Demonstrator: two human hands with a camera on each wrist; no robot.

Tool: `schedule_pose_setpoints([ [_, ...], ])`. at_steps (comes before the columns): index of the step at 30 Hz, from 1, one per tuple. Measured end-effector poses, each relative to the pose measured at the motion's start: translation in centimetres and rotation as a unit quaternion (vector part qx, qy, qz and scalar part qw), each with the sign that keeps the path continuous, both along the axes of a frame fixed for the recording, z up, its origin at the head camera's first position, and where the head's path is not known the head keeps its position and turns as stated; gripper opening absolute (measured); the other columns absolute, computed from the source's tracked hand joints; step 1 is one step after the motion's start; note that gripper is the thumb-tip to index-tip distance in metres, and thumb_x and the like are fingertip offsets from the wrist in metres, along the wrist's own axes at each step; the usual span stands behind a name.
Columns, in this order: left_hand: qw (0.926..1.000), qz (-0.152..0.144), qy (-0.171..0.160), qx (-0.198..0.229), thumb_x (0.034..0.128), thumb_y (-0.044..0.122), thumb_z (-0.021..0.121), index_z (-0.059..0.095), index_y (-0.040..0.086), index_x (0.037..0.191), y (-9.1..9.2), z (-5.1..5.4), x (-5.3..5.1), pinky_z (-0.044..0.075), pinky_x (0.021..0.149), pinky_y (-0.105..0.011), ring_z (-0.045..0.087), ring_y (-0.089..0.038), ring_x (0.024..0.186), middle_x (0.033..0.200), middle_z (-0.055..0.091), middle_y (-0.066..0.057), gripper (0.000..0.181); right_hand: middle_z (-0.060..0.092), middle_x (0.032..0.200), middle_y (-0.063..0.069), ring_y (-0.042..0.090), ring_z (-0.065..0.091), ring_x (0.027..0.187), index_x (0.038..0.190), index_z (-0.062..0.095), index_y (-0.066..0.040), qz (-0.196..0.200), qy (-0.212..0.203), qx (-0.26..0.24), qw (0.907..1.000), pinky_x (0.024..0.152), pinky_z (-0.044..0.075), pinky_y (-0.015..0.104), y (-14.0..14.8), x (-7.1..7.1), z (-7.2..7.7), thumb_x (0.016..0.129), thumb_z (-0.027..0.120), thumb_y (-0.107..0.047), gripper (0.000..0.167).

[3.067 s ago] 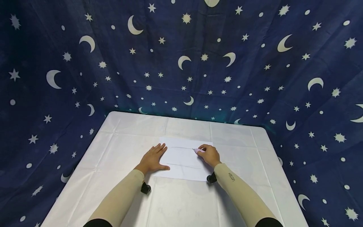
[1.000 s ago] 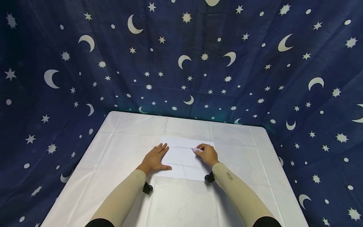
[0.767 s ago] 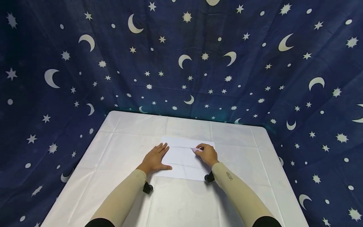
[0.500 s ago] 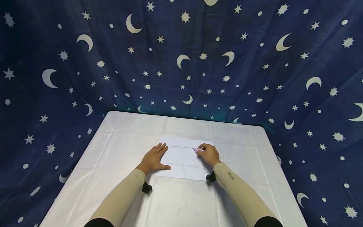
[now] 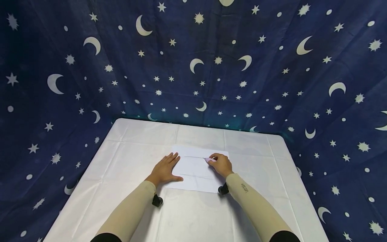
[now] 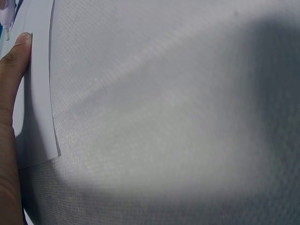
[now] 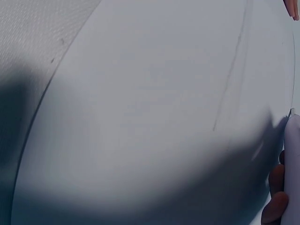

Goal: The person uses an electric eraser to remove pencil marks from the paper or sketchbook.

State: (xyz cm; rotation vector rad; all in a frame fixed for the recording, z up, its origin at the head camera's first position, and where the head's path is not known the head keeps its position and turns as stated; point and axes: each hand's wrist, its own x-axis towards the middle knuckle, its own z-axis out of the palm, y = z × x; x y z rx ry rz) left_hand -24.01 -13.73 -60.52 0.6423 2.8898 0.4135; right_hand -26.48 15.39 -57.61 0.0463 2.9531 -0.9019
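Note:
A sheet of white paper [image 5: 193, 167] lies on the white-covered table, with two thin lines across it. My left hand [image 5: 164, 169] rests flat on its left side, fingers and thumb spread; its thumb [image 6: 18, 51] presses near the paper's edge in the left wrist view. My right hand [image 5: 222, 164] pinches a thick lavender pen-shaped tool [image 5: 208, 159] between thumb and fingers. Its narrow pale tip points left, at the right end of the upper line [image 5: 193, 157]. In the right wrist view only part of the lavender tool [image 7: 293, 159] shows, with curled fingertips [image 7: 275, 206] beside it. The lower line [image 7: 229, 77] shows there too.
A white cloth with fold creases covers the table [image 5: 145, 134]. A dark blue curtain [image 5: 181, 67] with moons and stars hangs behind and on both sides. Black wrist cameras [image 5: 157, 201] are strapped under both wrists.
The right hand shifts the tool's tip slightly left and right along the upper line, now a little further left than half a second ago. The left hand stays spread on the paper.

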Motion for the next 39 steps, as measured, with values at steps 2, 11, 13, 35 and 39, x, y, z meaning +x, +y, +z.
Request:
schedule_pose_setpoints([
  [2, 1.0, -0.001, 0.0, -0.005, 0.0711, 0.078, 0.066, 0.031, 0.015, 0.156, 0.0, -0.1, 0.0, 0.017, 0.123, -0.042, 0.016, -0.024, 0.152, 0.164, 0.022, -0.002, 0.111, 0.073, 0.1, 0.005, 0.023, 0.066, 0.091, 0.097, 0.075, -0.019, -0.002, -0.002, 0.001, 1.0, 0.078, 0.051, 0.042, 0.1, 0.1, 0.1, 0.086, 0.074, -0.038, 0.022],
  [11, 0.9999, -0.005, 0.007, -0.007, 0.0716, 0.079, 0.064, 0.031, 0.014, 0.156, -0.1, -0.2, 0.0, 0.018, 0.123, -0.043, 0.017, -0.025, 0.152, 0.164, 0.023, -0.002, 0.111, 0.072, 0.098, 0.007, 0.023, 0.064, 0.09, 0.098, 0.075, -0.017, -0.002, -0.005, 0.004, 1.0, 0.077, 0.05, 0.042, 0.8, 0.3, 0.6, 0.085, 0.075, -0.036, 0.023],
  [13, 1.0, -0.004, 0.005, -0.006, 0.0715, 0.079, 0.064, 0.031, 0.015, 0.156, -0.1, -0.2, -0.1, 0.018, 0.123, -0.043, 0.017, -0.024, 0.152, 0.164, 0.022, -0.002, 0.111, 0.072, 0.098, 0.006, 0.023, 0.064, 0.09, 0.098, 0.075, -0.017, -0.003, -0.005, 0.006, 1.0, 0.078, 0.05, 0.041, 0.8, 0.3, 0.6, 0.085, 0.075, -0.036, 0.023],
  [35, 1.0, -0.004, 0.003, -0.007, 0.0714, 0.082, 0.061, 0.029, 0.016, 0.156, -0.3, -0.9, -0.4, 0.015, 0.124, -0.043, 0.013, -0.024, 0.153, 0.165, 0.019, -0.001, 0.112, 0.073, 0.101, 0.007, 0.025, 0.065, 0.093, 0.1, 0.075, -0.017, -0.007, -0.005, 0.018, 0.9998, 0.079, 0.051, 0.043, 1.3, 0.0, 0.4, 0.085, 0.074, -0.037, 0.024],
  [39, 1.0, -0.006, 0.004, 0.001, 0.0715, 0.08, 0.062, 0.031, 0.015, 0.156, -0.2, -0.8, -0.3, 0.016, 0.124, -0.044, 0.014, -0.025, 0.152, 0.164, 0.021, -0.002, 0.111, 0.073, 0.1, 0.007, 0.024, 0.065, 0.092, 0.099, 0.075, -0.017, -0.009, -0.004, 0.016, 0.9998, 0.078, 0.051, 0.042, 1.3, 0.1, 0.4, 0.085, 0.075, -0.036, 0.024],
])
